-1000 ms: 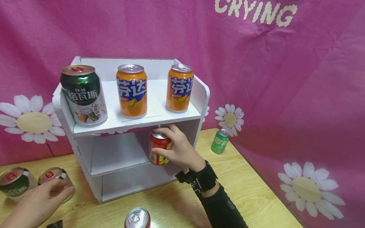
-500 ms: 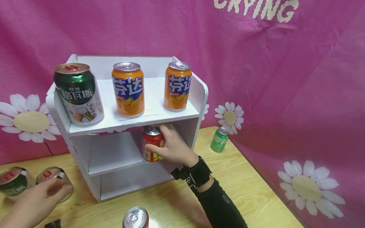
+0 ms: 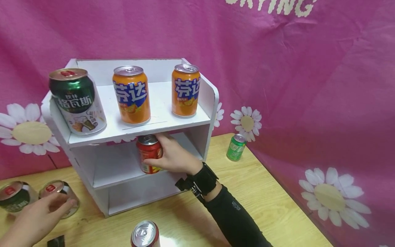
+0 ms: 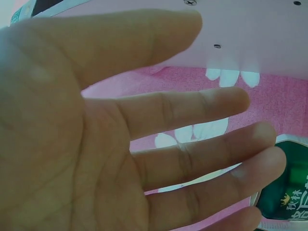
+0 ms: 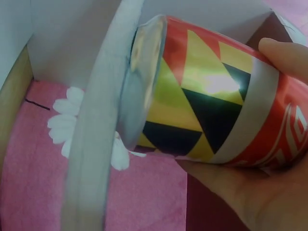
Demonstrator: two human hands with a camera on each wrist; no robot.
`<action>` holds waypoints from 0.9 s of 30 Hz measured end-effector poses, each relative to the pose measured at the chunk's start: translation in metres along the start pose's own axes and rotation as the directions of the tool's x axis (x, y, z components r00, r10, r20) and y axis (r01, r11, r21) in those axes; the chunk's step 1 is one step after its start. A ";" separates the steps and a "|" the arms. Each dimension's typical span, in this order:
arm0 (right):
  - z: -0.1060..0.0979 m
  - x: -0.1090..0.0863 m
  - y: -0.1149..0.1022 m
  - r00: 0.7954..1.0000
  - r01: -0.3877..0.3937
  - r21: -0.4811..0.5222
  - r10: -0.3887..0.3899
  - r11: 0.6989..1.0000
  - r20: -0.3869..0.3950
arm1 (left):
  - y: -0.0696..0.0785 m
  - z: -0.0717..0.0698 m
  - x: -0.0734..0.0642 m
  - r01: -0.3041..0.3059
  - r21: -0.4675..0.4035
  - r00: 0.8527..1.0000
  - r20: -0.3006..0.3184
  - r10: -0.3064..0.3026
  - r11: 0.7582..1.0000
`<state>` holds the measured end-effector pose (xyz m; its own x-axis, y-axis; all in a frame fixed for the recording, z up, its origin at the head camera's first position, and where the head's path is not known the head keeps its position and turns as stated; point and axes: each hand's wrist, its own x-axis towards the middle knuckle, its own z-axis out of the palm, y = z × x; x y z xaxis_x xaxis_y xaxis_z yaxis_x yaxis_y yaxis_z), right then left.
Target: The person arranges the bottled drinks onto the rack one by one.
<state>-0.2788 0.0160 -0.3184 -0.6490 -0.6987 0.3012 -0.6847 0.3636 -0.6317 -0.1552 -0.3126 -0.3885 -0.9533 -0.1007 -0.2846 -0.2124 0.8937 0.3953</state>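
My right hand [image 3: 174, 154] holds a red soda can [image 3: 147, 152], thumb on the near side and fingers round the far side. It stands upright at the front of the middle level of a white shelf unit [image 3: 123, 185]. In the right wrist view, the base of the red can [image 5: 211, 91], patterned in yellow and black, sits right at the shelf board's edge [image 5: 96, 125]. My left hand [image 3: 41, 214] hovers beside a green-and-white can [image 3: 58, 195] on the table, fingers relaxed and parted. In the left wrist view, the left palm [image 4: 106, 159] holds nothing.
A green-and-white can [image 3: 77, 103] and two orange cans [image 3: 132, 96] stand on the top shelf. Another green-topped can [image 3: 15, 197] is at the far left. A red can [image 3: 145, 235] stands in front of the unit, a small green can [image 3: 236, 147] to its right.
My right hand has slid left along the middle shelf with the red can. The left hand has stayed by the green-and-white can. The head view has shifted slightly.
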 end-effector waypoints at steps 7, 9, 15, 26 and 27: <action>0.016 0.013 -0.001 1.000 0.017 0.117 -0.020 0.993 0.022 | -0.004 0.001 0.001 0.007 0.018 1.000 0.012 -0.007 1.000; 0.020 0.016 -0.001 1.000 0.007 0.141 -0.011 0.990 0.029 | -0.004 0.001 0.001 0.010 0.017 1.000 0.010 -0.010 1.000; 0.027 0.017 -0.002 0.999 -0.039 0.148 0.039 0.988 0.009 | 0.000 0.000 0.001 -0.011 0.007 1.000 -0.020 0.011 1.000; 0.044 0.013 0.005 0.997 -0.080 0.093 0.079 0.992 0.014 | -0.002 0.001 0.005 -0.009 -0.005 0.999 -0.033 0.009 1.000; 0.045 0.014 0.005 0.997 -0.073 0.092 0.071 0.993 0.022 | -0.003 0.001 0.004 -0.010 -0.003 0.999 -0.038 0.010 1.000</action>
<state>-0.2762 -0.0197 -0.3497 -0.6886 -0.6845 0.2394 -0.6020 0.3555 -0.7150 -0.1588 -0.3153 -0.3914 -0.9629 -0.1081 -0.2471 -0.2032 0.8933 0.4010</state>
